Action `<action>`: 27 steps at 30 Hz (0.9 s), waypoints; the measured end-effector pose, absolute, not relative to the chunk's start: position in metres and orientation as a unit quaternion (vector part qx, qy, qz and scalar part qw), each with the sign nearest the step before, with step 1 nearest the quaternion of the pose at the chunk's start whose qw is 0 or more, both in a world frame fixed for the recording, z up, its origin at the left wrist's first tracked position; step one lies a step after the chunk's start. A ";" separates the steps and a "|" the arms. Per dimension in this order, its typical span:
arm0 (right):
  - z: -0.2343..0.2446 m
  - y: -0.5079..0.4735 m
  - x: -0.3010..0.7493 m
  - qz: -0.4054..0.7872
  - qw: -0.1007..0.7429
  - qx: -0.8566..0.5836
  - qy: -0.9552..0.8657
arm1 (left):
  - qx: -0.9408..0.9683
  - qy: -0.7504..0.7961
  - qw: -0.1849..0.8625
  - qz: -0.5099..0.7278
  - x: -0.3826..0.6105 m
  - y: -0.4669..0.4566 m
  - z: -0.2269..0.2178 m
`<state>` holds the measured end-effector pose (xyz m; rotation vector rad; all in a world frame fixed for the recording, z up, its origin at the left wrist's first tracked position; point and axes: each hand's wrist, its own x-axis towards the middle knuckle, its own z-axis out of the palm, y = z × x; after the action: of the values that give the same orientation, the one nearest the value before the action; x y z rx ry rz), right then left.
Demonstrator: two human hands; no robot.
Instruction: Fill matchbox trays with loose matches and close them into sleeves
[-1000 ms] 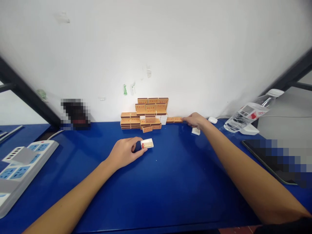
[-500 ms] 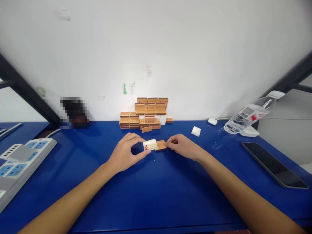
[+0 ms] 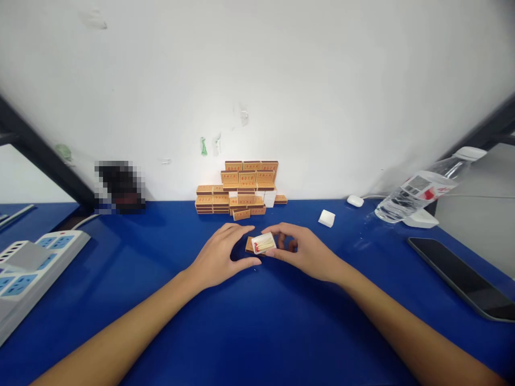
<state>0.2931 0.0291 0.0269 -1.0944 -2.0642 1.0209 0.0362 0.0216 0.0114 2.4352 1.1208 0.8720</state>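
A small white matchbox tray [image 3: 264, 243] with several red-tipped matches in it is tilted between the thumb and fingers of my right hand [image 3: 301, 247]. Partly hidden under the tray's left side is an orange matchbox sleeve [image 3: 249, 246]. My left hand [image 3: 223, 249] is open just left of them, thumb and fingers spread around the sleeve's near side; whether it touches the sleeve I cannot tell. Behind my hands, stacked matchboxes [image 3: 247, 179] stand against the white wall.
On the blue table [image 3: 257, 332], a white square piece [image 3: 326, 218] lies to the right. A tilted plastic bottle [image 3: 422, 187] and a phone [image 3: 458, 276] are at far right. At left is a power strip [image 3: 40, 262]; behind it stands a blurred dark object [image 3: 120, 186].
The match tray has passed from my left hand to my right and shifted rightward. My left hand has opened. The sleeve now sits left of the tray, partly beneath it.
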 end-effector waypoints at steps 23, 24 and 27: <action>0.031 0.041 0.309 0.507 0.250 -0.427 -0.706 | 0.789 0.426 0.245 0.369 0.018 0.022 0.006; 0.032 0.040 0.309 0.507 0.251 -0.425 -0.707 | 0.785 0.427 0.253 0.371 0.018 0.023 0.006; 0.031 0.040 0.311 0.503 0.253 -0.422 -0.711 | 0.771 0.430 0.285 0.372 0.018 0.023 0.005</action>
<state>0.3107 0.0399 0.0313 -1.1461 -1.9316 1.3683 0.0176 0.0233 0.0054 2.0630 1.1509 0.9952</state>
